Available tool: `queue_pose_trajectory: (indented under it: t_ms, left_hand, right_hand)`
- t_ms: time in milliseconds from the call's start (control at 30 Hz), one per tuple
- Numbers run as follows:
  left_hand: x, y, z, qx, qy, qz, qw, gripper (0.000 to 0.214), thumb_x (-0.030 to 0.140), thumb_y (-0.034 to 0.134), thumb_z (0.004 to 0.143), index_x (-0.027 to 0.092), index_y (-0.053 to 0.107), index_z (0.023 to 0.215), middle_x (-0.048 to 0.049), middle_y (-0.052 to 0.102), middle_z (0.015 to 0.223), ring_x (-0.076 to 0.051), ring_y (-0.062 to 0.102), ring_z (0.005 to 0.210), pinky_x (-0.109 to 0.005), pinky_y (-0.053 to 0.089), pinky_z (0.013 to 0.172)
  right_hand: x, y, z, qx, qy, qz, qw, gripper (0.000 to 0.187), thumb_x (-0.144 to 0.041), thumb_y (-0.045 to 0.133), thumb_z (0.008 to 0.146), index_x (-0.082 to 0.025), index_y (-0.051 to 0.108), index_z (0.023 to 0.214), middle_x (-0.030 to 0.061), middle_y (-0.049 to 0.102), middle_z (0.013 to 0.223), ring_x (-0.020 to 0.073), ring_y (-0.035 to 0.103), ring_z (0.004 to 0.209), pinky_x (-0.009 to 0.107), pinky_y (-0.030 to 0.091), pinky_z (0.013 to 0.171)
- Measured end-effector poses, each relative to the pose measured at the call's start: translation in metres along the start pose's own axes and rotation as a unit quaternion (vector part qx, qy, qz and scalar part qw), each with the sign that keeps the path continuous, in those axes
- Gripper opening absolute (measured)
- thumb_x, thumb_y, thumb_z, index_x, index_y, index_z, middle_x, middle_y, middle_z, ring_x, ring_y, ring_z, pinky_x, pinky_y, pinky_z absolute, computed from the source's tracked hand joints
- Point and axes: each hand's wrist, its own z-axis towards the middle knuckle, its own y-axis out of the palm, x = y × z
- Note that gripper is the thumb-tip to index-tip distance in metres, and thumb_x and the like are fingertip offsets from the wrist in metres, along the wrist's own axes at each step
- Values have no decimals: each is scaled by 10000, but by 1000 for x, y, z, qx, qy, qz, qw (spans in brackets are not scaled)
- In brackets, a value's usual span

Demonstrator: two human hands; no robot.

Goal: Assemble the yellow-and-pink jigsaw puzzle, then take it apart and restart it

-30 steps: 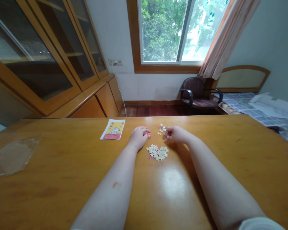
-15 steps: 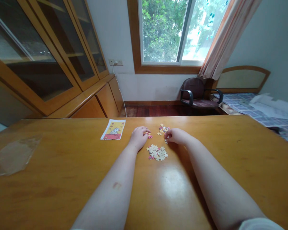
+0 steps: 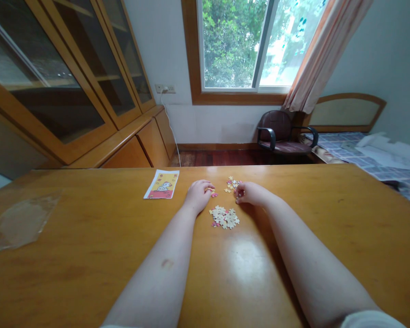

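A loose heap of pale jigsaw pieces [image 3: 224,217] lies on the wooden table [image 3: 89,237] between my forearms. A smaller scatter of pieces [image 3: 231,183] lies farther back. My left hand [image 3: 198,195] rests on the table with curled fingers touching a couple of pink and yellow pieces [image 3: 212,192]. My right hand [image 3: 250,193] is curled with its fingertips pinched on a small puzzle piece beside the far scatter. A yellow and red picture card [image 3: 161,184] lies left of my left hand.
A clear plastic bag [image 3: 17,222] lies flat near the table's left edge. Beyond the table stand a glass-fronted wooden cabinet [image 3: 64,82], a dark armchair [image 3: 282,132] under the window, and a bed [image 3: 372,155] at the right.
My right hand has drawn slightly back and left, fingers curling tighter around a piece. My left hand has stayed in place.
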Motion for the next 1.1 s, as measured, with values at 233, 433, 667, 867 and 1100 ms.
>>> queue_pose_trajectory:
  t_ms: [233,433,667,867,1100]
  left_hand:
    - [0,0,1,-3,1,-3,1000,297,167,479,795,213,752,903,-55,697,1095,-229,592,1096,-384,435,1027]
    - [-1,0,0,-3,2,-7,1000,291,161,485,792,211,749,903,-51,702,1085,-225,593,1094,-381,438,1026]
    - [0,1,0,-3,1,-13,1000,293,159,480,788,210,748,896,-52,706,1077,-229,600,1083,-383,439,1019]
    - [-1,1,0,-3,9,-19,1000,290,153,478,785,204,742,893,-49,714,1050,-220,612,1052,-373,449,1003]
    - [-2,1,1,-5,11,-15,1000,283,146,481,786,203,737,894,-46,717,1040,-215,617,1036,-365,450,993]
  right_hand:
    - [1,0,2,35,-8,-36,999,93,-205,711,710,-195,731,800,29,704,781,157,600,705,229,403,622]
    - [-3,-7,2,11,-32,-89,995,134,-246,682,774,-248,795,845,62,734,926,209,633,841,253,434,714]
    - [0,-5,0,51,-40,-91,994,166,-153,663,744,-232,793,809,64,710,938,181,624,802,236,429,689]
    - [1,-4,2,21,-32,-96,995,190,-161,670,735,-264,799,830,53,718,925,193,624,793,253,416,661]
    - [3,1,4,71,-20,-98,993,175,-193,640,792,-258,788,859,57,709,930,195,624,833,251,416,717]
